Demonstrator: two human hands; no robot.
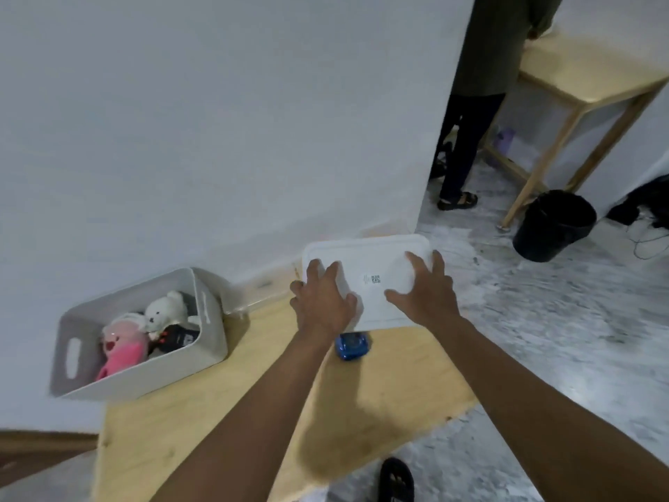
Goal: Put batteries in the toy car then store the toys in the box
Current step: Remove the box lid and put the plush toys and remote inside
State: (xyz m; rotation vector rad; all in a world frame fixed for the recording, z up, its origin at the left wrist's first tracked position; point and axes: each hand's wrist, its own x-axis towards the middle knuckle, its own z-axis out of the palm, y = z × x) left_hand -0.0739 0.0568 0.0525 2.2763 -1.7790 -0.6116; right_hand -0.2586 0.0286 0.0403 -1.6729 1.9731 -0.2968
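Sandal: dark sandal on the mottled grey floor at bottom centre of the frame, beside the table's near edge.
Table: light wooden table running from the lower left up toward the centre, crossed by two bare forearms.
Toy car: blue toy car standing on the table at centre frame, just right of the left wrist, its far part hidden under the lid's near edge.
Left hand: left hand with bent fingers clasping the left part of the lid, one finger past its left edge.
Right hand: right hand laid on the lid's right part, fingers spread and nearly straight; whether anything curls under the edge cannot be told.
Lid: white lid, flat, rectangular with rounded corners, a small printed code at its middle, held over the table's far end.
Storage box: pale grey storage box with slot handles, at the left of the frame on the table against the white wall, well apart from the car.
Box contents: white teddy bear, pink plush toy, and a dark item too unclear to name.
Bucket: black bucket on the floor at the right.
Other person: standing figure in dark trousers and sandals at upper right, beside a second wooden table.
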